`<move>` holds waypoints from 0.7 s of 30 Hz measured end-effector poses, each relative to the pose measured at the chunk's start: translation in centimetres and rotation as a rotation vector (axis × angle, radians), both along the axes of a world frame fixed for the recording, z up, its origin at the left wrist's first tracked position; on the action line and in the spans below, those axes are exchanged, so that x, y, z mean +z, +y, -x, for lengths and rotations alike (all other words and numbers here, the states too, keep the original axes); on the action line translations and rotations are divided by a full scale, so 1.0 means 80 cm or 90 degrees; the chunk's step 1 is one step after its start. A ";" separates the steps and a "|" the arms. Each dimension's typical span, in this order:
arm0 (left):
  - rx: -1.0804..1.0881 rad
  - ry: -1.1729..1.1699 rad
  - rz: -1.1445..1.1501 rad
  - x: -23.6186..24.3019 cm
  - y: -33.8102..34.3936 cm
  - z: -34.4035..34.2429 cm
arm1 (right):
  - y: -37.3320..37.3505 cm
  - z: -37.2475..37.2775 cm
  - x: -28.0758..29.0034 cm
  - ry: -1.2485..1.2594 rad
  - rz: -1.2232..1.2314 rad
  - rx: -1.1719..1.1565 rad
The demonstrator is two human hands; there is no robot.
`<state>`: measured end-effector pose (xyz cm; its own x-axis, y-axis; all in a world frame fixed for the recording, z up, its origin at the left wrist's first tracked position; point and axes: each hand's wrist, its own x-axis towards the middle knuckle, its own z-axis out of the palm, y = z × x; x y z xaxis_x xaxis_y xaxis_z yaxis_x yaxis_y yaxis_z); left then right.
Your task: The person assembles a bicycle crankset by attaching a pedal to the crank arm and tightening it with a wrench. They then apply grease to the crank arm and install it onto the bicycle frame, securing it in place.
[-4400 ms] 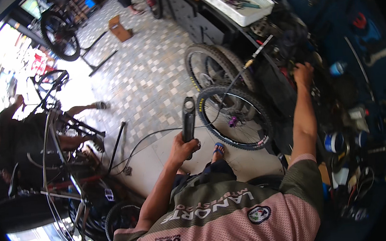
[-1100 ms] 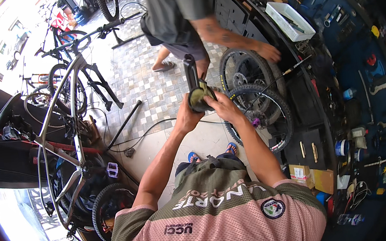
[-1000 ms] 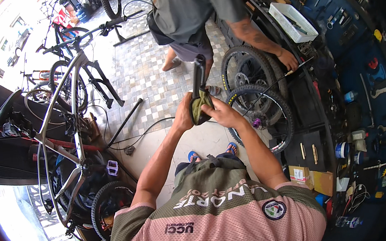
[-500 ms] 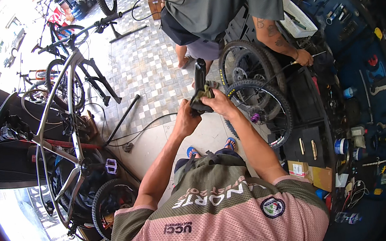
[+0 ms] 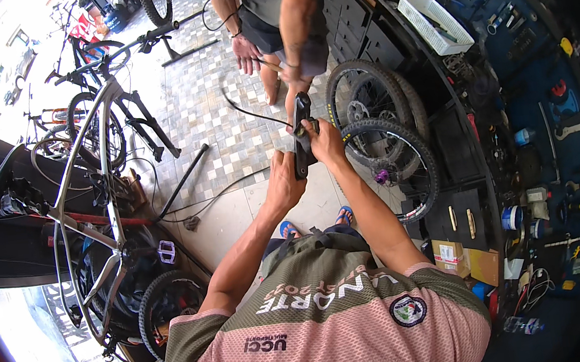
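Note:
My left hand (image 5: 286, 180) grips the lower part of a black crank arm (image 5: 303, 154) held upright at chest height. My right hand (image 5: 326, 140) holds its upper part with a dark olive cloth (image 5: 312, 126) pressed against it. Just beyond my hands stands a co-worker (image 5: 270, 15) in a grey top. One of the co-worker's hands (image 5: 291, 74) grips a thin tool with a black hose (image 5: 249, 115); the other hand (image 5: 245, 54) hangs with spread fingers beside it.
A bare silver bicycle frame (image 5: 77, 222) is at left. Several loose wheels (image 5: 424, 196) lean at right against black drawers (image 5: 366, 34). A white tray (image 5: 432, 22) and a blue tool wall (image 5: 541, 101) are beyond. A black tube (image 5: 182, 182) and cable lie by the floor.
The co-worker has turned and moved the reaching arm from the bench to above my hands, now with the hose tool. My right hand has shifted higher along the crank arm with the cloth.

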<state>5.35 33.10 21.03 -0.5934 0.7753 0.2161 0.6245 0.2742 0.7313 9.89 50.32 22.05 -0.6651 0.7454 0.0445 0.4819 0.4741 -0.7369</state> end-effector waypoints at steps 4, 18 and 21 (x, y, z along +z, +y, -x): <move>0.025 0.045 -0.045 0.003 0.003 -0.003 | 0.021 0.017 -0.024 0.107 0.179 -0.107; 0.119 -0.395 -0.208 0.028 0.008 0.009 | 0.024 0.001 -0.040 0.589 0.549 -0.239; 0.136 -0.306 -0.257 0.022 0.015 0.013 | 0.029 -0.017 -0.036 0.649 0.711 -0.344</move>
<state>4.34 34.27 22.81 -0.8278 0.5438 0.1381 0.1660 0.0022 0.9861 11.26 52.64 19.15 -0.3608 0.8335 -0.4185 -0.4786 -0.5506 -0.6839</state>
